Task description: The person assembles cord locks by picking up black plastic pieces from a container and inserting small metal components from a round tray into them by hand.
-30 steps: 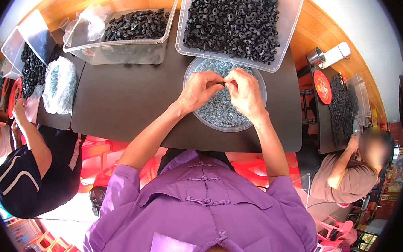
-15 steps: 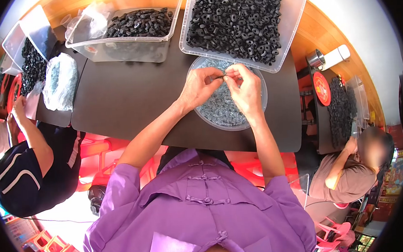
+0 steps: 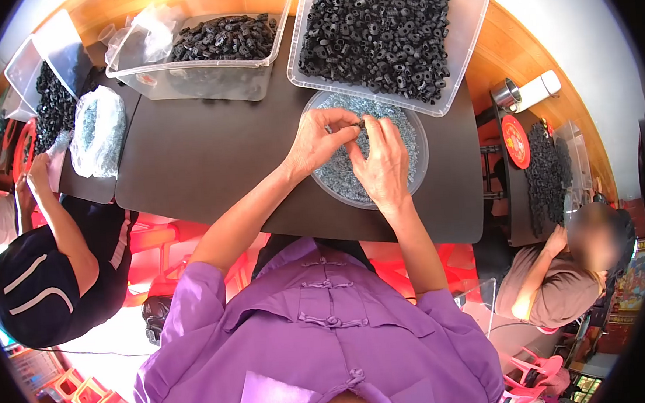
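Observation:
My left hand (image 3: 324,141) pinches a small black plastic piece (image 3: 360,124) between thumb and fingertips, above a round clear tub (image 3: 424,155). Many tiny silvery-blue pieces (image 3: 347,178), possibly springs, fill that tub. Beside the left fingertips is my right hand (image 3: 383,164), its forefinger at the black piece and its thumb lowered away from it. The fingers partly cover the piece, so its exact shape is hidden. Just beyond the tub, overlapping its far rim, stands a large clear bin (image 3: 469,56) heaped with small black plastic parts (image 3: 375,39).
Another clear bin (image 3: 204,81) with black parts is at the back left. A plastic bag (image 3: 98,134) of silvery pieces lies farther left on the dark table (image 3: 193,146). A person in dark clothes (image 3: 61,269) sits left; another in brown (image 3: 556,283) sits right, by a second table.
My right hand has turned and moved slightly down and left; its thumb has come away from the black piece. My left hand has stayed nearly still, keeping its pinch.

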`<state>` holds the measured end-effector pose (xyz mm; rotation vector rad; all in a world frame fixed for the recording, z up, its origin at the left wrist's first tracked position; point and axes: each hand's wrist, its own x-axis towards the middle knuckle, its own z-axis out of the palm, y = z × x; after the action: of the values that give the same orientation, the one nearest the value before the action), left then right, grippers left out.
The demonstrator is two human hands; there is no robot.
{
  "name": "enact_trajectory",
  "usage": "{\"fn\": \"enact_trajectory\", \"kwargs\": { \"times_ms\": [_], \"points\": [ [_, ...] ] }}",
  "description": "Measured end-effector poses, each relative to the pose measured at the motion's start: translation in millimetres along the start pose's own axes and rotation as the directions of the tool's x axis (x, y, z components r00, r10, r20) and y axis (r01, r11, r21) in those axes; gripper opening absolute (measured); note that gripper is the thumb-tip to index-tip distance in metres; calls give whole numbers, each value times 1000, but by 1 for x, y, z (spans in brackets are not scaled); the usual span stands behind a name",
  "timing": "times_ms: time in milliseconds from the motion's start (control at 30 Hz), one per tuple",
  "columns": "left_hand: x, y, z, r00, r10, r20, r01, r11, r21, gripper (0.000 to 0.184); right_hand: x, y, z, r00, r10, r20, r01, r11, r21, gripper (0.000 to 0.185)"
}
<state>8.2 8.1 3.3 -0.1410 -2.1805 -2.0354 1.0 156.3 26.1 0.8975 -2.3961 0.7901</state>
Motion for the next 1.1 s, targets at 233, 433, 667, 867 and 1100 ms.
{"fn": "enact_trajectory", "kwargs": {
  "times_ms": [233, 433, 667, 867, 1100],
  "points": [
    [-1, 7, -1, 1000, -4, 29, 0, 991, 130, 23, 3, 10, 4, 992, -88, -87, 81, 994, -73, 34],
    [0, 1, 0, 1000, -4, 23, 4, 1000, 21, 23, 5, 14, -1, 990, -129, -58, 120, 984, -135, 31],
    [0, -6, -2, 993, -85, 77, 91, 992, -88, 21, 3, 14, 2, 986, -155, -56, 147, 982, -116, 30],
    [0, -5, -2, 990, -109, 89, 118, 987, -110, 19, 0, 17, 4, 985, -160, -57, 154, 983, -104, 31],
    [-1, -10, 1, 988, -121, 96, 133, 982, -134, 18, -6, 20, 7, 973, -224, -48, 219, 970, -103, 27]
  ]
}}
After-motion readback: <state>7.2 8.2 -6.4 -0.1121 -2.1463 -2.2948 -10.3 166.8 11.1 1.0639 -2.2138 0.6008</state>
